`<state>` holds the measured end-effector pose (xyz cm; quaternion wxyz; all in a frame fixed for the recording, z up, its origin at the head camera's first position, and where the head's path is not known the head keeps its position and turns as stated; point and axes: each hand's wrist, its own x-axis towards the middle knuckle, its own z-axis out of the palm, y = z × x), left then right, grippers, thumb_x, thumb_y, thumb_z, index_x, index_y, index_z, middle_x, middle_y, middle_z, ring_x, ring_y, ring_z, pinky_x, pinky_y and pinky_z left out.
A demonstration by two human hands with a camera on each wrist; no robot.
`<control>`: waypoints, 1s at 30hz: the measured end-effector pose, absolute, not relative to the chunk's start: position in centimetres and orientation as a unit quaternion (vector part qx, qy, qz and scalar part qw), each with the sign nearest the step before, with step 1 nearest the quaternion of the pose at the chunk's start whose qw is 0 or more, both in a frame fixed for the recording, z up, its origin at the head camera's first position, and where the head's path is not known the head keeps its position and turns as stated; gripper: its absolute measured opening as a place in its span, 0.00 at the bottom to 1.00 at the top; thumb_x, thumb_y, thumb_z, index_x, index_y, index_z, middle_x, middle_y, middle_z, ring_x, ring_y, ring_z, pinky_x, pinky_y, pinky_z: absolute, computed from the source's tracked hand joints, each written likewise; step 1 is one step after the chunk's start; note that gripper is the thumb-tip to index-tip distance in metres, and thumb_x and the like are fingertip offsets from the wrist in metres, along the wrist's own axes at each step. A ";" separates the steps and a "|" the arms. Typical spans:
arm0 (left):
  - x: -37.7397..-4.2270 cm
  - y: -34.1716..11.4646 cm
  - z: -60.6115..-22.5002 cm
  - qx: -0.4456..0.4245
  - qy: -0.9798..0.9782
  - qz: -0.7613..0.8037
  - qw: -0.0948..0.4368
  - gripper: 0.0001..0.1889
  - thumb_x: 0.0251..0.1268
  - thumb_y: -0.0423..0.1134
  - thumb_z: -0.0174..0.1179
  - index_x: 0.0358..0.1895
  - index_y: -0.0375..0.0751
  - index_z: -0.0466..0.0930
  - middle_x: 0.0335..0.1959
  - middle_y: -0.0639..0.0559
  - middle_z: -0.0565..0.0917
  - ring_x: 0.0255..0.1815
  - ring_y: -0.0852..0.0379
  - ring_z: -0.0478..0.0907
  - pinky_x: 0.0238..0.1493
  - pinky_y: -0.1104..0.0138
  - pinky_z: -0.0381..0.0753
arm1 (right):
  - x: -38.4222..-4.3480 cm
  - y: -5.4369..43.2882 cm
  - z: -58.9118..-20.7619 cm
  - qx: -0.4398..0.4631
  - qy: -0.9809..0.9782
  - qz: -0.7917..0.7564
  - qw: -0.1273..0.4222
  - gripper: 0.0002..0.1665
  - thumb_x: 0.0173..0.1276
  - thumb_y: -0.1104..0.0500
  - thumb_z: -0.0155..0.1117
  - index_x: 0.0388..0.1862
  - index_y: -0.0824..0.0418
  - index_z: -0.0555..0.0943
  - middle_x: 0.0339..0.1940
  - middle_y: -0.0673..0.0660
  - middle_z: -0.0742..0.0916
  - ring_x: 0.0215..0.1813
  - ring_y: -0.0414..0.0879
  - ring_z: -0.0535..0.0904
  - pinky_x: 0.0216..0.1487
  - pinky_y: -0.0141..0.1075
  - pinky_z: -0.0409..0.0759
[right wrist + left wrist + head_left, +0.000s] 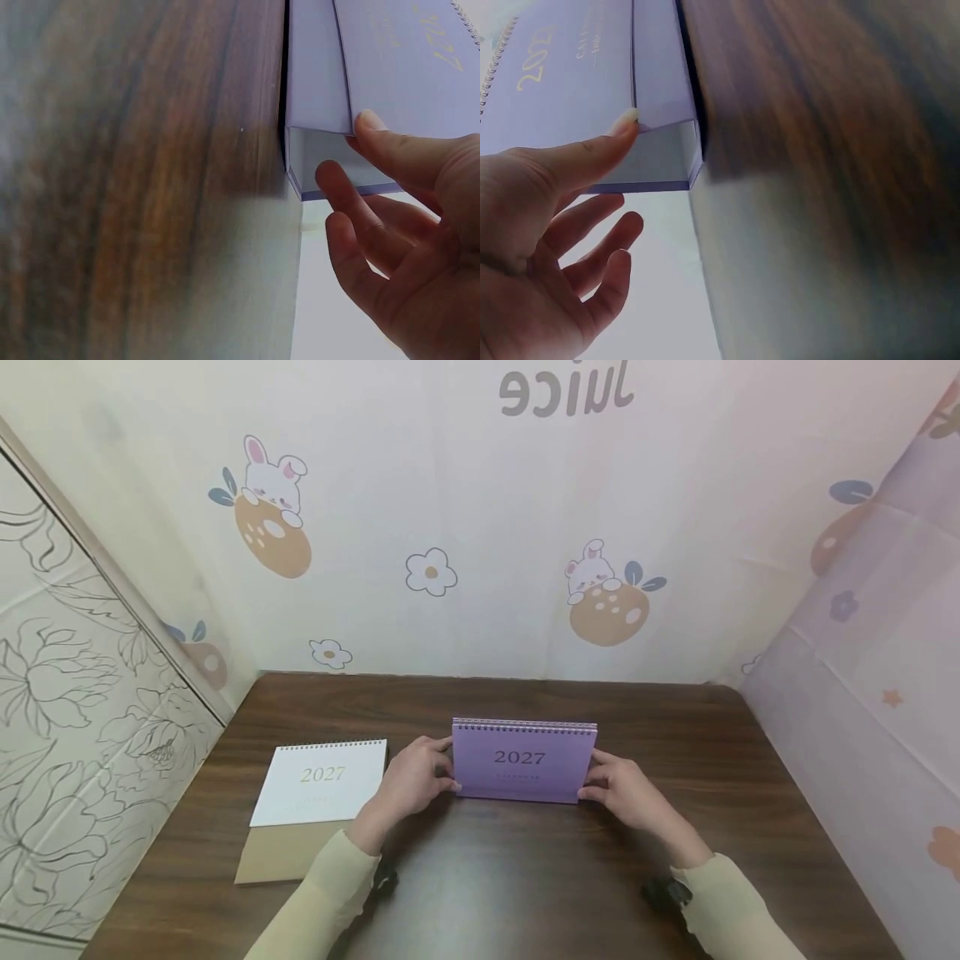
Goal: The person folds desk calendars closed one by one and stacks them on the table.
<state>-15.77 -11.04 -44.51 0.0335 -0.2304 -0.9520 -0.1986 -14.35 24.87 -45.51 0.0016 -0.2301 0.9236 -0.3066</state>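
A purple desk calendar (519,762) marked 2027 stands propped like a tent on the table, its spiral binding along the top. At its left side my left hand (417,777) holds the edge, and in the left wrist view the thumb (592,157) lies on the front cover near the bottom. My right hand (624,787) holds the opposite edge. The right wrist view has that thumb (397,150) on the cover, with the other fingers beside the open end of the stand. Parts of the fingers behind the calendar are hidden.
A white desk calendar (322,781) with a tan base (281,852) lies at the left of the dark wooden table (705,752), close to my left forearm. A printed curtain (495,610) hangs along the table's back edge, and a floral panel (67,710) stands at the left.
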 end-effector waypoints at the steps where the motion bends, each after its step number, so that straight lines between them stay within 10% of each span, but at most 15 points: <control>1: -15.7 -11.0 -44.4 -0.233 -0.950 -0.203 0.041 0.07 0.49 0.47 0.78 0.24 0.53 0.89 0.65 0.52 0.77 0.61 0.52 0.76 0.56 0.58 0.78 | -14.3 24.9 -45.5 -0.230 0.923 -0.309 -0.006 0.04 0.59 0.65 0.75 0.31 0.56 0.89 0.64 0.72 0.78 0.62 0.64 0.78 0.61 0.57 0.73; 30: -14.5 -10.6 -44.6 -0.188 -0.897 -0.375 0.138 0.09 0.51 0.37 0.77 0.36 0.43 0.89 0.47 0.54 0.88 0.48 0.54 0.80 0.48 0.58 0.78 | -13.2 24.1 -45.1 -0.153 0.906 -0.379 -0.111 0.06 0.61 0.67 0.74 0.38 0.64 0.88 0.47 0.62 0.88 0.49 0.57 0.85 0.44 0.49 0.84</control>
